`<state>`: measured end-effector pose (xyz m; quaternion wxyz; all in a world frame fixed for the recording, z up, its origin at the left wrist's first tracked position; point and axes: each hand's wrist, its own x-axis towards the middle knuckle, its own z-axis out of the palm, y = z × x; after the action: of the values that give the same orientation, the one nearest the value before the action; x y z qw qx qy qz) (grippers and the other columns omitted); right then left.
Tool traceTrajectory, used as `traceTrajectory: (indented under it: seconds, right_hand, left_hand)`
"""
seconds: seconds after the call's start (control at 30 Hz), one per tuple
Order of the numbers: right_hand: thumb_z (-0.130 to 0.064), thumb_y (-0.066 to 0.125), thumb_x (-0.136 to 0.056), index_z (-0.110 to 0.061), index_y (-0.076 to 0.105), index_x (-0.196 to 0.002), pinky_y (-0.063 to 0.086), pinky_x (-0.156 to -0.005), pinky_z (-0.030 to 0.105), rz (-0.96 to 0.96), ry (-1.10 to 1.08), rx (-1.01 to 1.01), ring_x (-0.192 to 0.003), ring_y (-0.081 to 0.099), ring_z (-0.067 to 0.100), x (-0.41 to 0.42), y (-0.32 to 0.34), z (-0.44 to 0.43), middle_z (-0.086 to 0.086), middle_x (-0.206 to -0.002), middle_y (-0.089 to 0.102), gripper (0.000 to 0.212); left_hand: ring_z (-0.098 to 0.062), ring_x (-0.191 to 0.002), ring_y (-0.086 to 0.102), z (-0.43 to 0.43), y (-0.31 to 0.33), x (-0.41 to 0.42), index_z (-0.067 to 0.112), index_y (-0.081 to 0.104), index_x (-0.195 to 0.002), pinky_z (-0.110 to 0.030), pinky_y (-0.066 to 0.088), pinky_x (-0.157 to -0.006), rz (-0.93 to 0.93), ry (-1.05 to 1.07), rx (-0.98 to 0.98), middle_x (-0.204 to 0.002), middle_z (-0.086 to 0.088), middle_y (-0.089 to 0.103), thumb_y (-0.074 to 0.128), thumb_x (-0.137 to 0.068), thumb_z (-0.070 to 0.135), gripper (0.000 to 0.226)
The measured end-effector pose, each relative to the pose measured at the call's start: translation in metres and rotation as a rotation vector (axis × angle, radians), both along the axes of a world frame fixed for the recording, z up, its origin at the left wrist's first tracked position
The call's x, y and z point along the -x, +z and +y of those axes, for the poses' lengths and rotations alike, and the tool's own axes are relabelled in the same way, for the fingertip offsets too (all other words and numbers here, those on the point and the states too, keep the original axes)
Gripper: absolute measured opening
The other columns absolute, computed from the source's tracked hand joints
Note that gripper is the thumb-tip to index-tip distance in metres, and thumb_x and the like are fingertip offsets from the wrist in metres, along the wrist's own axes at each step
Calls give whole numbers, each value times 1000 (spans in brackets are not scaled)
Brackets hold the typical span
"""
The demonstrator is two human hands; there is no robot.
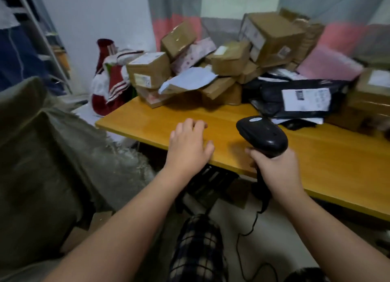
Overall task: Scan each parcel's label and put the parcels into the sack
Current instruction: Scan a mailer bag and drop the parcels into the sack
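Note:
A heap of parcels lies at the back of the yellow wooden table (316,161): several brown cardboard boxes such as one (148,70) at the left and a big one (272,35) on top, a black plastic mailer (299,98) with a white label, and a pink mailer (329,63). My right hand (276,169) grips the handle of a black barcode scanner (262,135), its head pointing toward the pile. My left hand (188,146) hovers over the table's front edge, fingers relaxed and empty. The grey-green woven sack (42,155) stands at the left, beside the table.
A red and white bag (109,81) sits on the floor past the table's left end. The scanner's cable (249,229) hangs down to the floor. My checked trouser leg (198,250) is below. Curtains hang behind the pile; shelving stands at the far left.

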<state>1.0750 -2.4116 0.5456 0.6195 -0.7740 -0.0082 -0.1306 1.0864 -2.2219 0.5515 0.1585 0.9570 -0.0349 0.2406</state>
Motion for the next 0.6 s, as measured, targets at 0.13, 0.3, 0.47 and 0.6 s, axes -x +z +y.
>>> traceTrajectory:
  seconds: [0.13,0.3,0.47,0.6]
  right_hand:
    - [-17,76,-76,-17,70,-83,50,-56,28,53,-98,-132,-58,65,16,3,16,-61,-1,-66,69,10]
    - [-12,73,-78,-16,68,-88,47,-45,23,108,-164,-318,-49,61,16,1,29,-117,2,-67,65,12]
    - [-12,71,-81,-15,66,-91,48,-41,24,103,-207,-417,-50,59,17,-15,40,-145,5,-65,60,13]
    - [-15,71,-81,-14,65,-87,47,-42,23,178,-230,-434,-51,58,16,-28,36,-152,6,-64,59,8]
  left_hand:
    - [-25,-112,43,-67,6,-28,19,49,-126,-37,35,-91,-14,-118,-52,-121,-4,47,55,-89,38,42]
    - [-27,-114,43,-135,6,-89,20,45,-128,-39,37,-93,-5,-202,-190,-125,-6,45,58,-86,37,48]
    - [-30,-125,38,-171,0,-156,17,35,-138,-41,34,-101,-51,-208,-540,-138,-11,38,51,-89,30,53]
    - [-29,-129,39,-171,-1,-185,13,34,-139,-40,34,-103,-113,-203,-746,-139,-11,42,44,-95,24,47]
